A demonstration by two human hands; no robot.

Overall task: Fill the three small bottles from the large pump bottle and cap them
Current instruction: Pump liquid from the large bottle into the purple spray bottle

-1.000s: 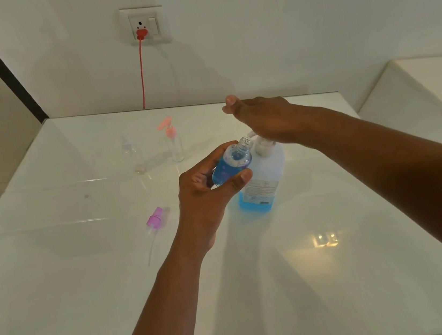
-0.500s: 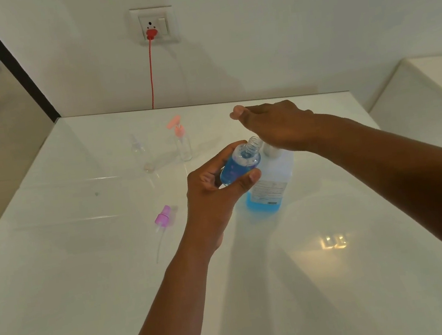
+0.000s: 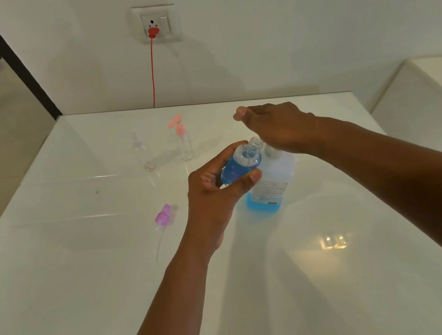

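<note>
My left hand (image 3: 211, 191) grips a small clear bottle (image 3: 241, 161), uncapped and mostly full of blue liquid, tilted with its neck under the pump spout. My right hand (image 3: 273, 126) lies flat on top of the large pump bottle (image 3: 273, 185), fingers straight, hiding the pump head. The large bottle stands on the white table (image 3: 90, 297) with blue liquid low in it. A purple spray cap (image 3: 163, 217) with its dip tube lies on the table to the left. Further back stand an empty small bottle with a pink cap (image 3: 183, 141) and a clear-capped small bottle (image 3: 140, 149).
A red cable (image 3: 153, 72) runs from a wall socket (image 3: 156, 24) down behind the table's far edge. A white ledge (image 3: 430, 100) sits to the right of the table. A dark door frame and someone's feet show at the far left.
Both hands and the bottles keep the same pose; the blue level in the small bottle looks about the same. The camera has shifted slightly.
</note>
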